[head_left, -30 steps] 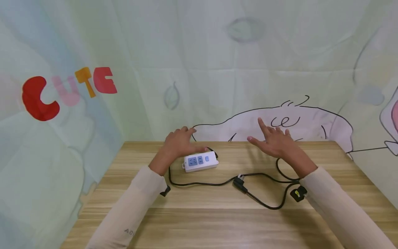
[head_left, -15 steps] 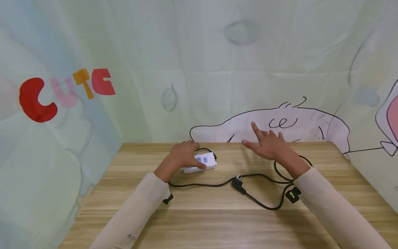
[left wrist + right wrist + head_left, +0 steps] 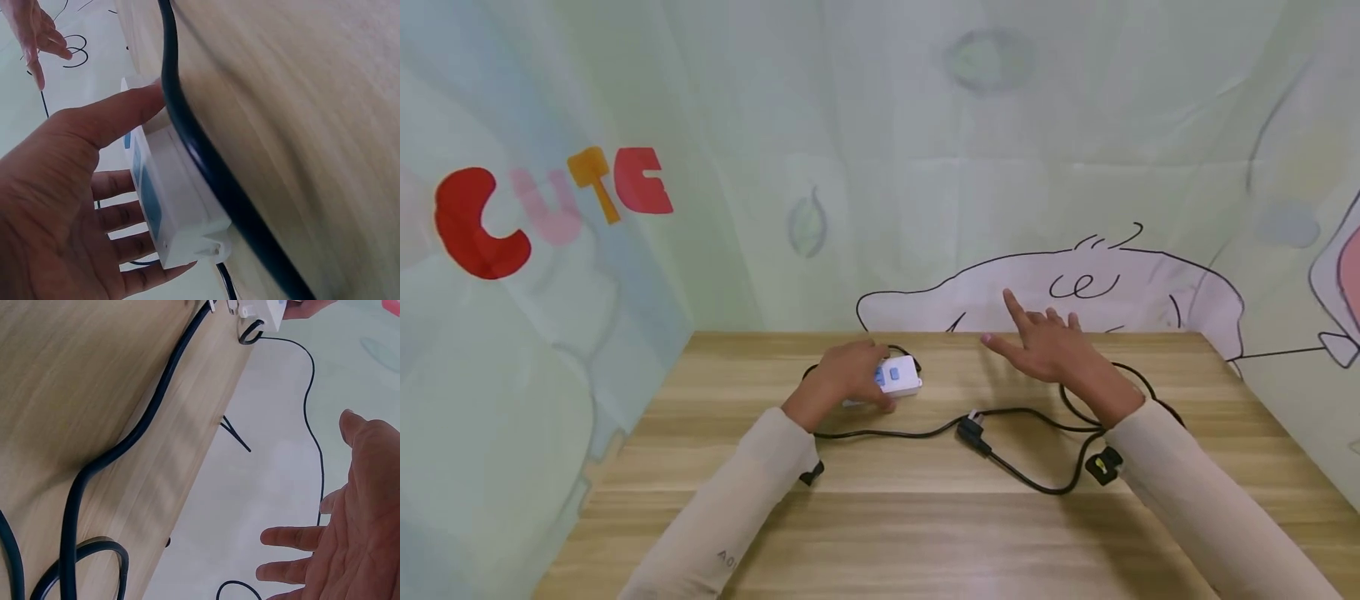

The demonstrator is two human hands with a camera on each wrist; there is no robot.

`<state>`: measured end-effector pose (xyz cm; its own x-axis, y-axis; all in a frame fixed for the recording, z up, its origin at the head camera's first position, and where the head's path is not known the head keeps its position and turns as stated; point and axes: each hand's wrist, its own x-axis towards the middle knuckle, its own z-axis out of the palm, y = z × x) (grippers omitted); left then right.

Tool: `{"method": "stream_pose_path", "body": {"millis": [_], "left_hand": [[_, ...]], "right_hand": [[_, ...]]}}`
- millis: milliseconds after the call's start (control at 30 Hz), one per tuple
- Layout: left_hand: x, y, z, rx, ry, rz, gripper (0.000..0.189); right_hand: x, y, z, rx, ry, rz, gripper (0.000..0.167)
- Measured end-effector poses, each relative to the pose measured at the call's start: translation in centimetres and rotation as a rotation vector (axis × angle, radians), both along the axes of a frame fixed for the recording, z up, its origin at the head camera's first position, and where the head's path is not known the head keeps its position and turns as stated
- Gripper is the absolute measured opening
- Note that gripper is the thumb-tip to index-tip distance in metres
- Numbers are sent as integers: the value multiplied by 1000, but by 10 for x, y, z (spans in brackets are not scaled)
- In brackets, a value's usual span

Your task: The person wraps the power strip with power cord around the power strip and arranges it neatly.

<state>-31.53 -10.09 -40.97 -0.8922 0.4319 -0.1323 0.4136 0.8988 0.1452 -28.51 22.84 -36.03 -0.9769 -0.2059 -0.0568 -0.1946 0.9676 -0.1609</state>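
Observation:
A white power strip (image 3: pixel 904 377) with blue sockets and a switch lies near the back of the table, partly hidden under my left hand (image 3: pixel 848 372). That hand grips the strip from above: in the left wrist view its thumb is along one long side and its fingers reach round the other side of the strip's white body (image 3: pixel 181 206). My right hand (image 3: pixel 1048 346) hovers over the back of the table, fingers spread, holding nothing. Between the arms lies a black plug (image 3: pixel 972 433) with its prongs pointing away. The black cord (image 3: pixel 880 433) runs from the strip across the table.
The wooden table (image 3: pixel 880 542) ends at a printed cloth backdrop (image 3: pixel 880 192). Loops of cord (image 3: pixel 1078 404) lie beneath the right forearm. A small black wrist device (image 3: pixel 1105 465) shows at the right sleeve.
My left hand has come down and forward onto the power strip and taken hold of it. The right hand has shifted slightly left, still spread in the air.

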Motion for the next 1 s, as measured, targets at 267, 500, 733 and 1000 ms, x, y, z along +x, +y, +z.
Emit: {"method": "stream_pose_path", "body": {"millis": [267, 500, 733, 1000], "left_hand": [[-2, 0, -3, -6, -38, -5, 74], [-1, 1, -2, 9, -49, -24, 61], [-3, -1, -2, -18, 19, -72, 65], [-5, 1, -2, -32, 145, -90, 75]], "right_hand": [[-1, 0, -5, 16, -5, 10, 99], [-2, -2, -13, 13, -26, 19, 98], [-2, -3, -16, 16, -39, 41, 94], [-2, -5, -20, 0, -41, 78, 87]]}}
